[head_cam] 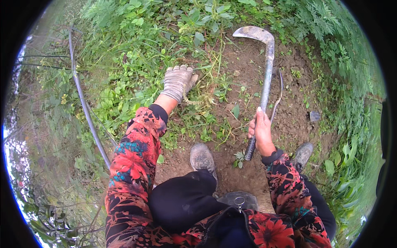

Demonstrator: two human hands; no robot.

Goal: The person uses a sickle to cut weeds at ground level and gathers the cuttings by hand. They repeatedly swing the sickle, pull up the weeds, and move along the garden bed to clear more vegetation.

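My right hand [261, 128], bare, is wrapped around the handle of a sickle [267, 69]. The tool has a long metal shaft, a dark grip at the lower end and a hooked blade at the top pointing left, held above brown soil. My left hand [179, 81] wears a dirty grey-striped glove and rests among low green weeds [124, 90]. Its fingers curl downward into the plants, and whether any stems are pinched in them is hidden. A pale seed head [201, 101] lies just below that hand's thumb side.
A grey pipe [82, 96] slants through plants on the left. Leafy growth [341, 59] lines the right side. A thin curved strip [280, 90] shows beside the sickle shaft. A small dark scrap [314, 116] lies on the soil [294, 105]. My shoes [203, 158] are below.
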